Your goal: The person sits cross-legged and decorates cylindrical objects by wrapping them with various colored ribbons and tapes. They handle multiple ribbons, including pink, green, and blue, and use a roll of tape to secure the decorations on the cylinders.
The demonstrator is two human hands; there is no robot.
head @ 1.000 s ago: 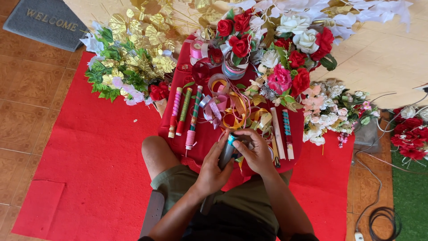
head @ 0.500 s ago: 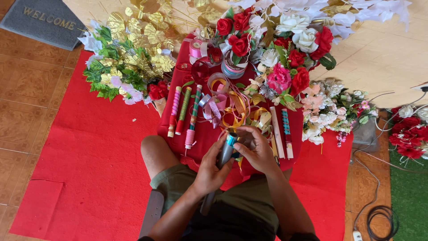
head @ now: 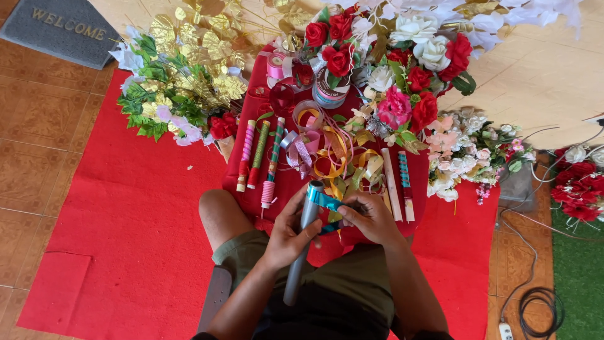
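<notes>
My left hand (head: 288, 232) grips a grey tube (head: 296, 277) that stands tilted over my lap. My right hand (head: 371, 217) pinches a shiny teal ribbon (head: 324, 200) wound around the tube's upper end. Just beyond my hands lies a tangle of loose ribbons (head: 333, 157) in gold, pink and lilac on a dark red cloth (head: 289, 182). Three ribbon-wrapped sticks (head: 259, 154) lie side by side to the left of the tangle, and two more wrapped sticks (head: 397, 184) lie to its right.
Artificial flowers ring the cloth: gold leaves and green sprigs (head: 182, 69) at left, red and white roses (head: 402, 56) at the back, pale blossoms (head: 469, 151) at right. Ribbon spools (head: 280, 66) sit behind. A red mat (head: 126, 239) covers the tiled floor; cables (head: 535, 296) lie at right.
The grey tube has tilted and slid lower in my left hand, and my right hand has carried the teal ribbon around its top.
</notes>
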